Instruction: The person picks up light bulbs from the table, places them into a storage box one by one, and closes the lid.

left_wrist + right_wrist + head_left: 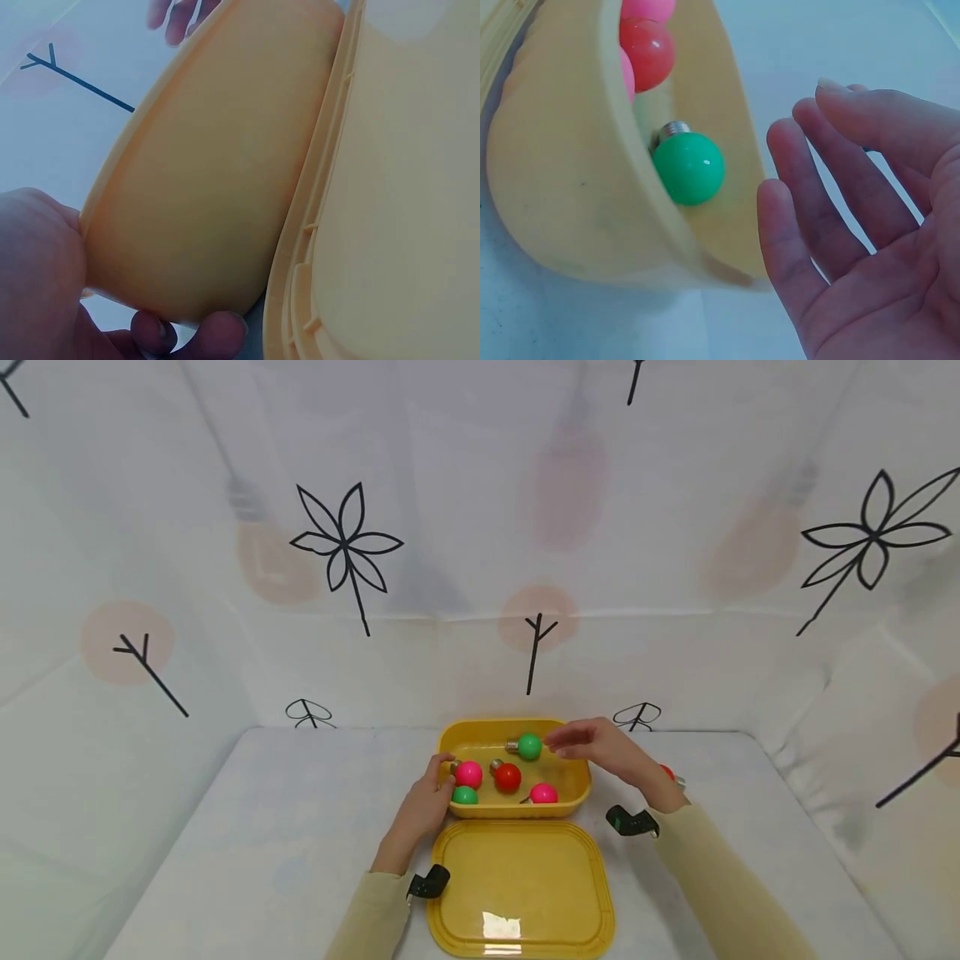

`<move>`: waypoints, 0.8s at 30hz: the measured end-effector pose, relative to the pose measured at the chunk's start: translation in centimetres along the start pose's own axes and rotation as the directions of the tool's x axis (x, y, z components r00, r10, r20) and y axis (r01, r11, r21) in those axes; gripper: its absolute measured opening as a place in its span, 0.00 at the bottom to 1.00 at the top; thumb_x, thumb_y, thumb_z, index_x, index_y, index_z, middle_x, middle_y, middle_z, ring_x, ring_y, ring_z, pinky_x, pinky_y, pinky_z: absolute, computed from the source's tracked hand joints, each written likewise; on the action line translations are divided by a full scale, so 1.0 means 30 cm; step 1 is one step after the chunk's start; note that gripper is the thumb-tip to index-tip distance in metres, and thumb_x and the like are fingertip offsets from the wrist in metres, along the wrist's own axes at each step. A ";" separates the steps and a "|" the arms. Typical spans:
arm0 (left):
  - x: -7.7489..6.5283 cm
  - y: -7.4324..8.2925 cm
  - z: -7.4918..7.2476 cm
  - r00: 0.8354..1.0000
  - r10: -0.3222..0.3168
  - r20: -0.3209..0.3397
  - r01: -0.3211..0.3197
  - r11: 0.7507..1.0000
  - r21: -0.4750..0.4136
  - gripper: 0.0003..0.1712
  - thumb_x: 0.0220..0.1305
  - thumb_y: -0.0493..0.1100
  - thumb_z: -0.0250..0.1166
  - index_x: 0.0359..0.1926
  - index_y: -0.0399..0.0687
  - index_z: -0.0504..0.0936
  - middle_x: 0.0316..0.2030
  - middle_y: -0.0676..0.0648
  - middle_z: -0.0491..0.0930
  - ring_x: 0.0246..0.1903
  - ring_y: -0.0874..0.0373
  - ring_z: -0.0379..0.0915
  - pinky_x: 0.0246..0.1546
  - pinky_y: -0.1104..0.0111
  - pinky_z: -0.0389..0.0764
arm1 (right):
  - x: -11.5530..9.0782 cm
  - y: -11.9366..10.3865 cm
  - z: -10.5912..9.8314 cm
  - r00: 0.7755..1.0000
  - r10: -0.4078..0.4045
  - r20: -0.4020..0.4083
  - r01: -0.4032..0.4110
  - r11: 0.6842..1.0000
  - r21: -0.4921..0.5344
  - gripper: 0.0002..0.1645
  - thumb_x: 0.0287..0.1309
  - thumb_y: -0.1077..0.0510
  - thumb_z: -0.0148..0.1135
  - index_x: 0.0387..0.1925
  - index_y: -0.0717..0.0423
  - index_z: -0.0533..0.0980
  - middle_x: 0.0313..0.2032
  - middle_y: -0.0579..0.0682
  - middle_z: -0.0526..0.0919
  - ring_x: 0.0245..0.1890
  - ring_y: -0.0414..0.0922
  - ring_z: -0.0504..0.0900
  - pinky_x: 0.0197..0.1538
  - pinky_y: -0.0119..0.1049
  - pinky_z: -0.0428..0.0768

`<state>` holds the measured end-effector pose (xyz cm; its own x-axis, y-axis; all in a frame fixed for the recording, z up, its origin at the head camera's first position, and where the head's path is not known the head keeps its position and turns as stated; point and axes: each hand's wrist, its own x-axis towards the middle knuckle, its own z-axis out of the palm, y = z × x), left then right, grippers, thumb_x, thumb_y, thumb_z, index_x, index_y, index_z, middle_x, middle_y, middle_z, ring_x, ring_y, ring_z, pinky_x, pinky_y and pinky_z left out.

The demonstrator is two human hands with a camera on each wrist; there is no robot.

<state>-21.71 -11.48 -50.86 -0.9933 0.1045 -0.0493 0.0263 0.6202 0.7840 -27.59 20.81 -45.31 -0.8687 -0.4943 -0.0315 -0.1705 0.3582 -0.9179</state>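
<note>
Gripping the box (517, 811) at its left end with the left fingers (437, 764), curled round rim and wall. Holding nothing in the right fingers (780, 225): loosely spread, slightly bent, by the opposite rim. See green bulb (529, 747) inside, just left of the right fingertips, base pointing away from them. See pink bulb (469, 775) beside the left fingers, and red bulb (507, 777) between both sets.

To handle bulbs well: brace with the left fingers, without squeezing hard enough to bow the wall. Come over the rim from above, pinch one bulb by its round part, release low; likely to roll and knock neighbours if dropped. Watch the loose red bulb (667, 772) on the surface (285, 827), right of the right fingers, part hidden by the wrist; could get swept by the sleeve (720, 877).
</note>
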 end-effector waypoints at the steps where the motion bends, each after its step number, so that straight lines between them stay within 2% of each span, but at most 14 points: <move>1: 0.000 -0.001 0.001 1.000 0.001 0.000 -0.001 1.000 0.000 0.21 0.76 0.46 0.49 0.67 0.54 0.64 0.39 0.42 0.78 0.31 0.50 0.71 0.32 0.60 0.70 | -0.005 0.001 0.000 1.000 -0.003 -0.004 0.003 1.000 -0.001 0.19 0.64 0.57 0.66 0.55 0.60 0.80 0.54 0.64 0.81 0.53 0.54 0.81 0.55 0.40 0.78; 8: -0.002 0.003 0.001 1.000 0.006 -0.004 -0.006 1.000 0.002 0.21 0.76 0.45 0.49 0.66 0.53 0.64 0.38 0.43 0.78 0.31 0.51 0.71 0.32 0.61 0.70 | -0.031 0.022 -0.009 0.998 -0.008 -0.055 0.008 1.000 0.004 0.20 0.64 0.58 0.66 0.56 0.60 0.80 0.53 0.62 0.82 0.54 0.55 0.80 0.55 0.41 0.78; 14: -0.002 0.004 0.001 1.000 0.001 0.001 -0.001 1.000 -0.005 0.21 0.77 0.45 0.49 0.67 0.53 0.64 0.30 0.45 0.75 0.27 0.52 0.69 0.29 0.62 0.68 | -0.050 0.030 -0.022 0.996 0.003 -0.095 -0.004 1.000 -0.011 0.21 0.63 0.56 0.67 0.56 0.58 0.80 0.53 0.60 0.82 0.54 0.52 0.80 0.56 0.44 0.77; 19: -0.001 0.003 0.002 1.000 -0.006 0.000 0.006 1.000 -0.005 0.21 0.77 0.45 0.49 0.67 0.53 0.64 0.32 0.46 0.75 0.29 0.52 0.70 0.31 0.62 0.69 | -0.065 0.043 -0.029 0.991 -0.003 -0.131 0.000 1.000 -0.020 0.19 0.62 0.56 0.68 0.54 0.57 0.81 0.52 0.60 0.83 0.53 0.51 0.81 0.55 0.41 0.78; 24: -0.002 0.003 0.002 1.000 -0.009 -0.004 0.009 1.000 -0.003 0.21 0.76 0.45 0.50 0.66 0.53 0.64 0.30 0.45 0.74 0.29 0.51 0.70 0.31 0.61 0.70 | -0.081 0.059 -0.037 0.989 -0.011 -0.147 0.011 1.000 -0.006 0.19 0.63 0.57 0.67 0.54 0.58 0.81 0.53 0.63 0.82 0.52 0.50 0.82 0.54 0.37 0.78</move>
<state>-21.64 -11.39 -50.80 -0.9940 0.0953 -0.0541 0.0165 0.6185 0.7856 -26.28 23.52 -46.42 -0.9258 -0.3761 0.0377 -0.1826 0.3575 -0.9159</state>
